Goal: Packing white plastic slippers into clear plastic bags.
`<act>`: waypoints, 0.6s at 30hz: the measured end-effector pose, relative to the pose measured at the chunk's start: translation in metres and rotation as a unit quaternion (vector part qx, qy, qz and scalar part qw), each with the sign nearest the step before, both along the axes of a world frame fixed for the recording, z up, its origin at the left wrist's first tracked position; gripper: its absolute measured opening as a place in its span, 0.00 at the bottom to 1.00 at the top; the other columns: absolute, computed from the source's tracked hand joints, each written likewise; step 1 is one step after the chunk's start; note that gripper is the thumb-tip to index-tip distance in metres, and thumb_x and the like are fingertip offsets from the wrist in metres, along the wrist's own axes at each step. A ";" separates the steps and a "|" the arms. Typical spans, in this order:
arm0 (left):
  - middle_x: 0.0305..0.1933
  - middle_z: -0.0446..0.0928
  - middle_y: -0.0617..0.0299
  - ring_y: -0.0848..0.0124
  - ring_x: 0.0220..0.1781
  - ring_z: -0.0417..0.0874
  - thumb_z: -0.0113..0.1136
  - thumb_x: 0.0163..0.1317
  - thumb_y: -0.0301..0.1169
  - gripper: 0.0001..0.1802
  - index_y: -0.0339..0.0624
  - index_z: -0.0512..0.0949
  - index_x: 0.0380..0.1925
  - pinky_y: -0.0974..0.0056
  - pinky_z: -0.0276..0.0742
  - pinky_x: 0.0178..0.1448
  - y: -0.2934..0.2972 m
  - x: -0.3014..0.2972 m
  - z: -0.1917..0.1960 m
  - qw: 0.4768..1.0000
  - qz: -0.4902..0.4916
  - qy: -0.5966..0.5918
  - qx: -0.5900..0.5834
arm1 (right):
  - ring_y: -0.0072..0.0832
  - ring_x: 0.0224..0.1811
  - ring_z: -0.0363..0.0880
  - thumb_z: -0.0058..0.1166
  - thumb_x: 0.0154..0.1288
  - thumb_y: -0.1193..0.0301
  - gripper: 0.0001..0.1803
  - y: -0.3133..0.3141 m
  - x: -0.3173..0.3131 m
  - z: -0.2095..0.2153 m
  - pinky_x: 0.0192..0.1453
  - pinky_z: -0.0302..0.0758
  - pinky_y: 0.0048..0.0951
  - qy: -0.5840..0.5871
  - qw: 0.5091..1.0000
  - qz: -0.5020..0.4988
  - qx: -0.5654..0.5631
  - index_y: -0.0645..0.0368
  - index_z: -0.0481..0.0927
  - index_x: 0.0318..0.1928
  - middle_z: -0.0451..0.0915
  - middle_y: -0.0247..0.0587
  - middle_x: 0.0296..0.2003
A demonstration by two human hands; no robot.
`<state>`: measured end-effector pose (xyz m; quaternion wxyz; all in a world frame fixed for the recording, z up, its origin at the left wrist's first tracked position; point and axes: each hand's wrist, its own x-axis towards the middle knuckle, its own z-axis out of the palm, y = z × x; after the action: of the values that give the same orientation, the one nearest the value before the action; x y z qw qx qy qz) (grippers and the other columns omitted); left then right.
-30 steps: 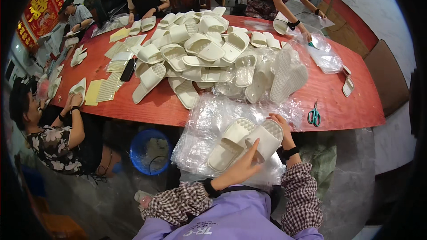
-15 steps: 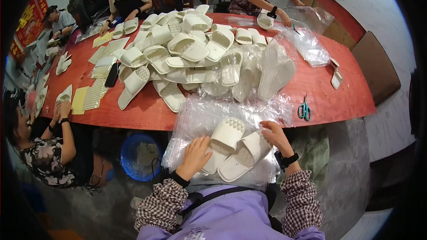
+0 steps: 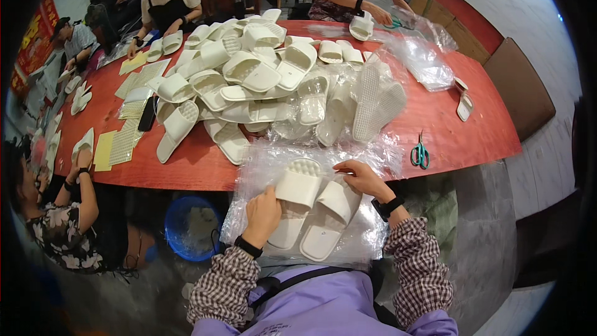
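Observation:
Two cream slide slippers lie side by side, toes pointing away from me, on a stack of clear plastic bags (image 3: 249, 177) in front of me. My left hand (image 3: 263, 214) has its fingers curled against the outer edge of the left slipper (image 3: 298, 186), by the strap. The fingers of my right hand (image 3: 362, 180) are bent over the toe end of the right slipper (image 3: 339, 202) and grip it there. Both straps face up, and the heel ends point toward me. What the left fingertips do under the edge is hidden.
A large heap of cream slippers (image 3: 249, 71) covers the middle of the red table (image 3: 472, 140). Teal scissors (image 3: 420, 154) lie to the right; a dark phone (image 3: 148, 114) and yellow sheets (image 3: 103, 151) to the left. A blue basin (image 3: 191, 227) stands on the floor. Several people work around the table.
The right slipper has turned straighter and moved left, nearer the other. My left fingers have curled in at the left slipper; my right hand has shifted left onto the right slipper's toe.

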<state>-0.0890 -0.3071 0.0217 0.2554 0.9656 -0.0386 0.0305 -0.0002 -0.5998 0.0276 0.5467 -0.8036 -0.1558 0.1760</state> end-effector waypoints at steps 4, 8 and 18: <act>0.28 0.80 0.44 0.45 0.32 0.83 0.53 0.58 0.27 0.10 0.36 0.69 0.38 0.44 0.75 0.38 -0.001 -0.004 0.013 0.995 0.054 0.054 0.069 | 0.33 0.55 0.79 0.44 0.57 0.88 0.21 0.020 -0.002 0.022 0.61 0.74 0.31 -0.027 0.999 0.008 0.015 0.69 0.76 0.52 0.79 0.47 0.50; 0.32 0.81 0.43 0.45 0.34 0.82 0.51 0.59 0.26 0.11 0.37 0.69 0.43 0.43 0.75 0.37 0.004 -0.002 -0.022 0.997 0.034 -0.013 0.063 | 0.42 0.57 0.76 0.52 0.60 0.83 0.20 0.028 -0.001 0.020 0.59 0.74 0.37 -0.238 0.970 -0.008 -0.057 0.61 0.76 0.54 0.76 0.47 0.54; 0.36 0.79 0.41 0.41 0.37 0.79 0.52 0.63 0.25 0.15 0.40 0.69 0.50 0.43 0.72 0.40 0.014 -0.021 0.001 0.998 0.024 -0.017 -0.049 | 0.25 0.48 0.80 0.47 0.72 0.73 0.15 -0.101 -0.060 -0.015 0.52 0.77 0.25 -0.038 0.918 -0.359 0.166 0.65 0.75 0.55 0.80 0.41 0.47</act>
<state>-0.1098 -0.2932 0.0232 0.3005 0.9521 -0.0181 0.0547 -0.0601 -0.7010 0.0129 0.6924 -0.7093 0.0958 -0.0908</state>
